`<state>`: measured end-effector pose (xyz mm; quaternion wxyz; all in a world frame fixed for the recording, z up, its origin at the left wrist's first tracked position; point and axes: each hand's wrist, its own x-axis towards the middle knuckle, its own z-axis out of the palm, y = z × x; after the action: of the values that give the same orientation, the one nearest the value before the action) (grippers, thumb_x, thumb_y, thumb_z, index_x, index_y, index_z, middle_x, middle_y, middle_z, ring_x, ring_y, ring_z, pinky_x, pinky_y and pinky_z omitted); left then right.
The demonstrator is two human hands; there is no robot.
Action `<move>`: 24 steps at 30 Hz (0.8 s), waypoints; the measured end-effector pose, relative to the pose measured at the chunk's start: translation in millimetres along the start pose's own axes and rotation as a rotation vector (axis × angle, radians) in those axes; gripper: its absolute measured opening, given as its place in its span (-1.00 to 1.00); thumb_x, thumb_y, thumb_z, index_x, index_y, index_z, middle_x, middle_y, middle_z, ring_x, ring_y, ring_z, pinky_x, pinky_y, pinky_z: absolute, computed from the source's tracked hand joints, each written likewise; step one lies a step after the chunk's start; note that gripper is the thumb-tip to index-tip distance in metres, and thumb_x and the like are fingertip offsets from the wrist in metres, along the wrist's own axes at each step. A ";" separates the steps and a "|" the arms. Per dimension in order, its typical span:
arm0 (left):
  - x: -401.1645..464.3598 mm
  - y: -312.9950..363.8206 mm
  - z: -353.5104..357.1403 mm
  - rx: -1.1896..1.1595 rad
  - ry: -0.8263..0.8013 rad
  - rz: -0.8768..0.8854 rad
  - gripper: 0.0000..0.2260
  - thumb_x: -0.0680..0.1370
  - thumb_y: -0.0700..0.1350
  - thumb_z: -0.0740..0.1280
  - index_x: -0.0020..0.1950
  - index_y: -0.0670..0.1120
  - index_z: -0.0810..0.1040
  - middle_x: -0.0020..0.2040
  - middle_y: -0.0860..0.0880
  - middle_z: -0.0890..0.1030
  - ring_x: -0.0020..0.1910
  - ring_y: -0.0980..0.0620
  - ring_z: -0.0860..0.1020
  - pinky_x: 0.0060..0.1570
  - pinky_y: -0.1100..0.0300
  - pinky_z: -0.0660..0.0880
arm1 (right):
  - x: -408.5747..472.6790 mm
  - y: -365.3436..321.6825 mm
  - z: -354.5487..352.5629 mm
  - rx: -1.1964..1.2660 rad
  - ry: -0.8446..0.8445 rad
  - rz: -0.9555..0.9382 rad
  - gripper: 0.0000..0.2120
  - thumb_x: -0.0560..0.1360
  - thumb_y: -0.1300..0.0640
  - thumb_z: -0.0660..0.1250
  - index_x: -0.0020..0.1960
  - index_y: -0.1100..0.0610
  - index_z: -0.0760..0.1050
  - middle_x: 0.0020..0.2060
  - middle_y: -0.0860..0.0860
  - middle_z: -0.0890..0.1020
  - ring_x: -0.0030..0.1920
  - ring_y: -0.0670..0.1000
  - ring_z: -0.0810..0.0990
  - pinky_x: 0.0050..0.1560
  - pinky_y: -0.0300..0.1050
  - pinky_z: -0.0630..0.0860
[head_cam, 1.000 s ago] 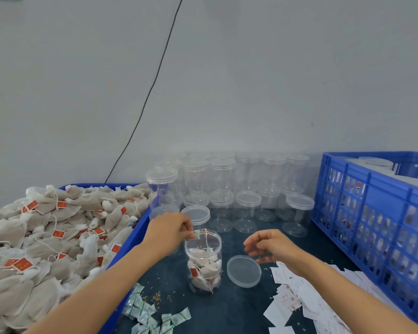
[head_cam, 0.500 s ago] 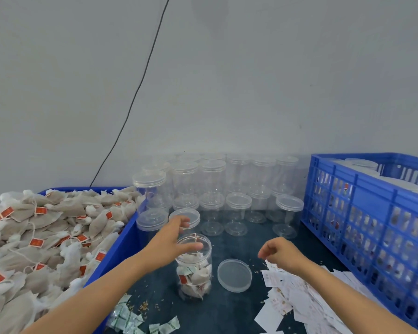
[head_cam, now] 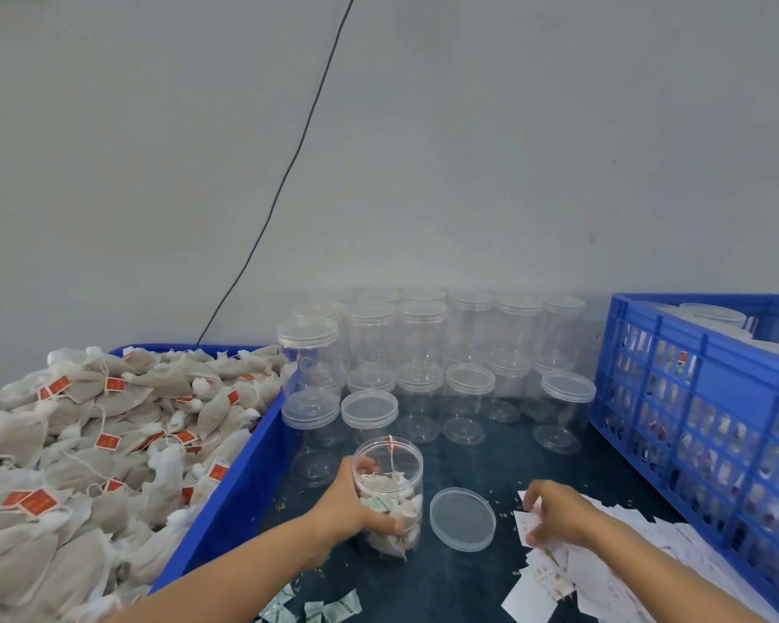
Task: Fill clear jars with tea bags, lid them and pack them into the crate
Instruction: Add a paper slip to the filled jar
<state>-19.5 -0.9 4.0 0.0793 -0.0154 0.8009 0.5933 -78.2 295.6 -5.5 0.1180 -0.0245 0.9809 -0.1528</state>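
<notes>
Head view. The left hand [head_cam: 349,505] reaches in from the lower left, forearm stretched across the dark table [head_cam: 504,586], and grips the open jar [head_cam: 388,496] from its left side: the thumb lies across the near wall and the fingers [head_cam: 367,465] wrap behind it, seen through the clear plastic. The jar stands upright on the table, partly filled with tea bags, one string and red tag hanging over its rim. Its loose lid [head_cam: 463,518] lies flat on the table just right of the jar, apart from both hands. The right hand [head_cam: 552,512] comes in from the lower right with its fingers curled down onto the heap of white paper slips [head_cam: 603,564], pinching one slip between thumb and fingertips. Left of the jar, a blue bin [head_cam: 239,487] is heaped with tea bags [head_cam: 86,442]. Behind it, rows of empty lidded jars [head_cam: 419,353] stand stacked against the wall. The blue crate [head_cam: 702,397] at right is cut off by the frame edge; its contents show only as blurred shapes through the lattice, with lids visible at the top. Small green-and-white sachets [head_cam: 329,607] lie at the bottom edge, partly cropped. Printing on the slips and tags is too small to read.
</notes>
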 end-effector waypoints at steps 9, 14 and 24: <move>5.6 -1.8 -0.4 -0.002 0.027 0.015 -0.24 0.19 -0.23 0.64 0.25 0.07 0.32 0.17 0.09 0.48 0.11 0.17 0.45 -0.07 0.37 0.38 | 8.4 2.3 -0.8 -0.044 -0.052 -0.038 -0.67 0.39 0.05 0.49 0.01 -0.04 0.37 0.12 -0.05 0.36 0.16 0.00 0.40 0.16 -0.14 0.43; 5.8 -0.4 -1.4 0.010 0.016 0.018 -0.25 0.20 -0.25 0.63 0.25 0.05 0.32 0.17 0.07 0.50 0.12 0.15 0.46 -0.04 0.32 0.40 | 12.4 5.4 -5.8 -0.002 -0.159 0.010 -0.56 0.39 0.06 0.49 0.14 -0.03 0.32 0.15 -0.02 0.48 0.04 -0.02 0.53 0.04 -0.17 0.49; 6.2 7.2 -2.9 0.041 0.009 0.090 -0.29 0.20 -0.25 0.62 0.18 0.10 0.33 0.16 0.08 0.50 0.12 0.17 0.48 -0.10 0.38 0.41 | 2.7 -37.4 -43.0 -0.024 0.232 -0.199 -0.72 0.63 0.15 0.12 -0.25 0.03 0.32 -0.23 -0.04 0.48 -0.16 0.03 0.48 -0.21 -0.13 0.35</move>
<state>-26.8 -1.2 10.7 0.0493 0.0196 0.8132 0.5796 -90.6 272.4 45.1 -0.0121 -0.1054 0.9824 -0.1536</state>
